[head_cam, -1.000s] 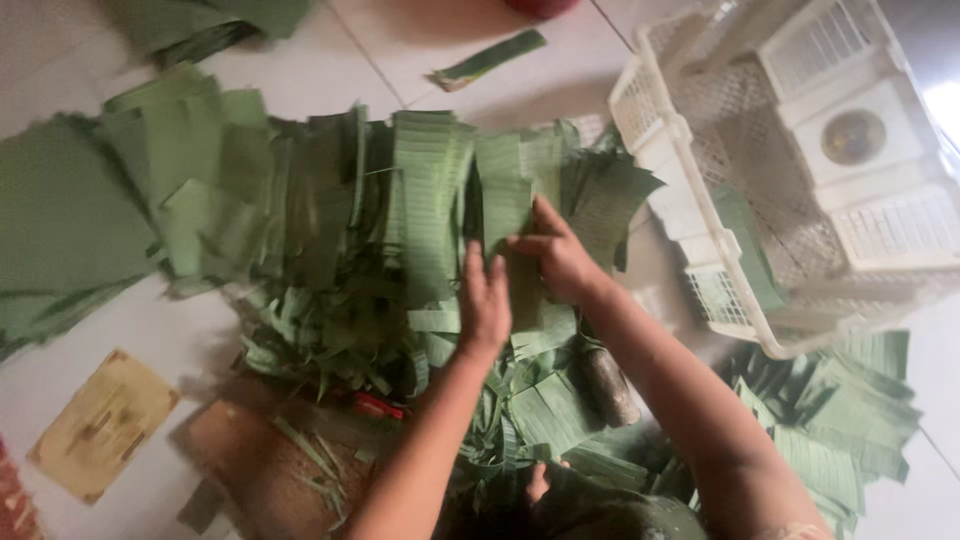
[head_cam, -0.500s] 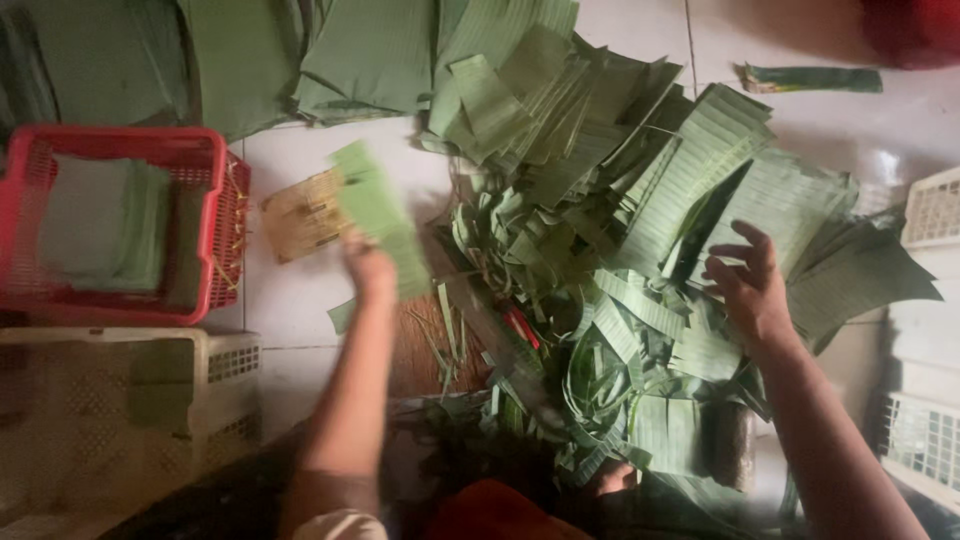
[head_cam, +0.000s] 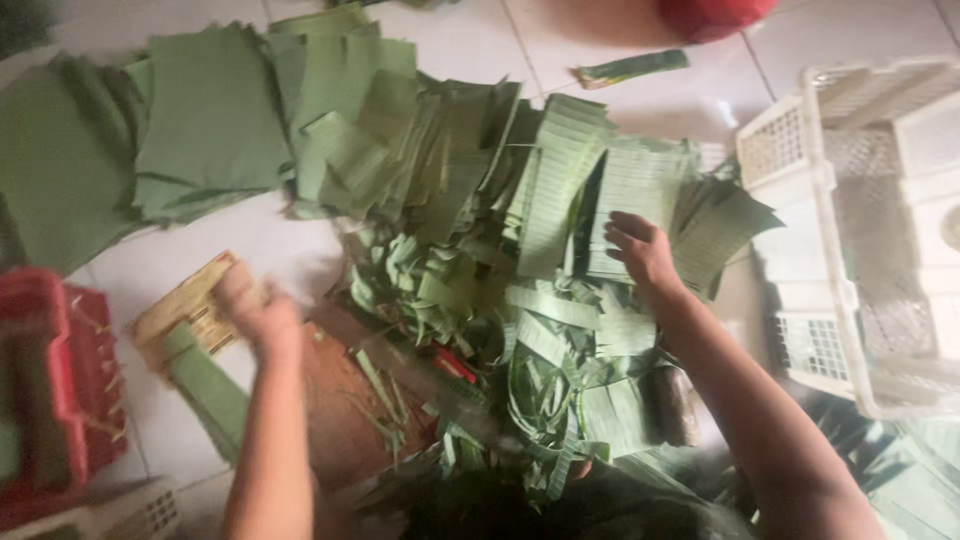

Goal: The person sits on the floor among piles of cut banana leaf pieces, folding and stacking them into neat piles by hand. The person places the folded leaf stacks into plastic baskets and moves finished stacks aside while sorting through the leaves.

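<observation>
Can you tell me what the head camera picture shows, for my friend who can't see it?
A person's right hand rests on a pile of cut green leaf pieces on a tiled floor, while the blurred left hand is by a green leaf strip. A white basket sits right, a red basket left.

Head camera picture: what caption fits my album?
Right hand rests on cut banana leaf pieces; left hand hovers by a green leaf strip.
</observation>
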